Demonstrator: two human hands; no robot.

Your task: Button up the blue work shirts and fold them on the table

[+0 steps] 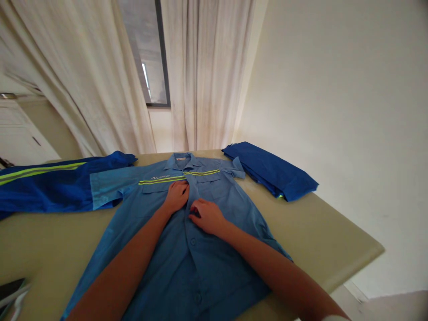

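A light blue short-sleeved work shirt (pixel 187 249) with a yellow-green reflective chest stripe lies face up, collar away from me, on a beige table (pixel 321 232). My left hand (pixel 176 195) rests on the shirt's front placket just below the stripe, fingers curled onto the cloth. Close beside it, slightly nearer to me, my right hand (pixel 207 216) pinches the placket near a button. Both forearms lie over the lower part of the shirt.
A folded dark blue garment (pixel 270 169) lies at the table's far right. Another dark blue garment with yellow-green stripes (pixel 50 185) is spread at the left. Cream curtains and a window stand behind; a dark object sits at the near left edge.
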